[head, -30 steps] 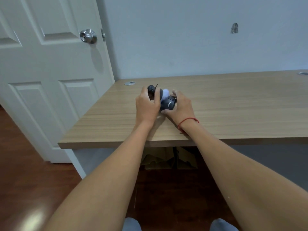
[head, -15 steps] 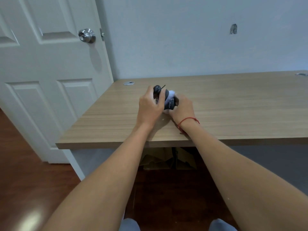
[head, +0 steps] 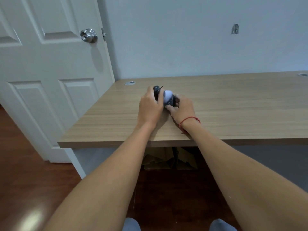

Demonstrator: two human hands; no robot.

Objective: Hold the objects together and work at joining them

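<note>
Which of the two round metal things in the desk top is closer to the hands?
The round metal cap at the desk's back left corner, near the door. It lies just beyond the left hand; the other cap is far off at the right edge.

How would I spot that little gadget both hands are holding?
Find the long light wooden desk against the pale wall. Near its left end, the left hand and right hand grip a small dark rounded gadget with a white dome. It is the only loose thing there.
</note>
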